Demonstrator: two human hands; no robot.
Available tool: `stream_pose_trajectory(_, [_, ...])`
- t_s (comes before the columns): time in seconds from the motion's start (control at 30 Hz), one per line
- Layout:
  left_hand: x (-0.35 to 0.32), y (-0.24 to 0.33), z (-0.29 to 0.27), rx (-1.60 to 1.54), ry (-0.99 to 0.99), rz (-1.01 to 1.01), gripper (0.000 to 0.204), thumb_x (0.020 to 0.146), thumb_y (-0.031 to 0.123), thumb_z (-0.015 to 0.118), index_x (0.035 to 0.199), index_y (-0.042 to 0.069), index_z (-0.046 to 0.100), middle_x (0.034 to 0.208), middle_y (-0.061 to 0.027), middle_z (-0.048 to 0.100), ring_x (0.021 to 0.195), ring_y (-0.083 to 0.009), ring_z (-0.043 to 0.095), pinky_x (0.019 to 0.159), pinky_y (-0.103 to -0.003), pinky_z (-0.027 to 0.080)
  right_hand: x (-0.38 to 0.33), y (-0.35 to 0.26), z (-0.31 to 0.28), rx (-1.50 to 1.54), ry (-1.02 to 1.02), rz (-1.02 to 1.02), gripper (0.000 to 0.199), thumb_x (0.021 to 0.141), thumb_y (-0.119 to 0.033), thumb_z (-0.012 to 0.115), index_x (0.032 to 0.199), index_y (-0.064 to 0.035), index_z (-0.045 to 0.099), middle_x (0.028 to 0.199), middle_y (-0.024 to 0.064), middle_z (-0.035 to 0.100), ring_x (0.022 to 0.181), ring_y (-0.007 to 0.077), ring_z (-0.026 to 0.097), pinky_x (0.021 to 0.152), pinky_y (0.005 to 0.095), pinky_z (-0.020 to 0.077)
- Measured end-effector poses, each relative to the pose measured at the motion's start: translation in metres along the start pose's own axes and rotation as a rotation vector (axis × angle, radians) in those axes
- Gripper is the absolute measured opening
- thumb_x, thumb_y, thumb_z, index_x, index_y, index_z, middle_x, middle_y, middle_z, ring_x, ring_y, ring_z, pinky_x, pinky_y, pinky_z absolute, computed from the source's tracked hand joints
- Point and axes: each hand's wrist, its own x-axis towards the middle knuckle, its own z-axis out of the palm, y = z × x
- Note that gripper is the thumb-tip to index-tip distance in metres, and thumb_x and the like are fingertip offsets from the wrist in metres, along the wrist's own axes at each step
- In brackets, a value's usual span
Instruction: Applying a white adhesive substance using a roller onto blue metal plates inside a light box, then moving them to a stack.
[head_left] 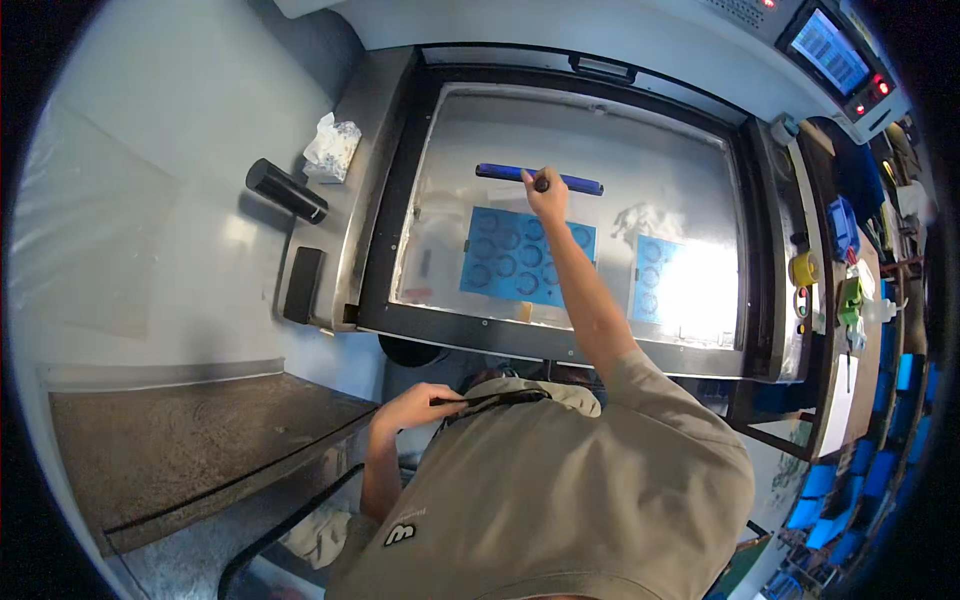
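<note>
A: What is the right hand (546,198) doing?
B: It holds the blue bar (584,185). Its fingers are curled tight around the black knob (542,184) near the bar's middle.
A: Where is the bar?
B: Over the shiny pane (620,135), inside the black frame (376,265). It is just past the far edge of the big blue patch (505,265). The right arm goes across that patch and hides some of it.
A: Are there more patches?
B: Yes, 1 small patch (652,278) to the right, next to a bright shine. I see 2 in all, both with dark rings.
A: And the left hand (415,407)?
B: It is by the tummy, at a black strap (500,401). Its fingers are bent, but I can't tell if they grip it.
A: What is on the left side?
B: A tissue box (333,150) and a black can (287,190), near each other.
</note>
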Motion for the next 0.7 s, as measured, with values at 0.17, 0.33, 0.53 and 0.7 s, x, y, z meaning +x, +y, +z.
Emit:
stream_pose_trajectory(0.17, [-0.008,-0.003,0.008,0.02,-0.035,0.012,0.026,0.094,0.022,0.065,0.113,0.005,0.07,0.093,-0.0106,0.069,0.083,-0.0151,0.064,0.073,-0.03,0.049,-0.052,0.003,-0.011,-0.165,-0.039,0.041,0.029,0.079,-0.026,0.073,0.071,-0.0035,0.058,0.069,0.0193,0.062,0.067,0.0397,0.061,0.059,0.0462,0.0477])
stream_pose_trajectory(0.33, [0.003,-0.004,0.014,-0.131,-0.021,-0.117,0.027,0.095,0.022,0.064,0.112,0.002,0.07,0.089,-0.0066,0.069,0.079,-0.0123,0.062,0.069,-0.028,0.05,-0.135,-0.04,-0.049,0.128,-0.172,0.345,0.029,0.077,-0.021,0.072,0.072,0.002,0.056,0.06,0.0207,0.057,0.055,0.039,0.053,0.055,0.043,0.0448])
stream_pose_trajectory(0.53, [0.036,0.041,0.011,-0.124,-0.143,-0.345,0.026,0.098,0.026,0.061,0.106,0.002,0.066,0.083,-0.0035,0.068,0.074,-0.0109,0.064,0.065,-0.026,0.051,-0.109,-0.032,-0.104,0.019,-0.118,0.28,0.031,0.079,-0.027,0.072,0.071,-0.0008,0.058,0.063,0.0219,0.059,0.063,0.0393,0.062,0.057,0.0443,0.0465])
stream_pose_trajectory(0.7, [0.051,0.082,0.025,-0.033,-0.215,-0.397,0.024,0.097,0.024,0.06,0.101,0.001,0.068,0.076,-0.0049,0.069,0.068,-0.0114,0.064,0.06,-0.026,0.049,0.034,0.073,-0.2,0.01,-0.137,0.219,0.027,0.08,-0.026,0.075,0.073,-0.0016,0.064,0.061,0.013,0.065,0.056,0.0214,0.062,0.055,0.0347,0.0474])
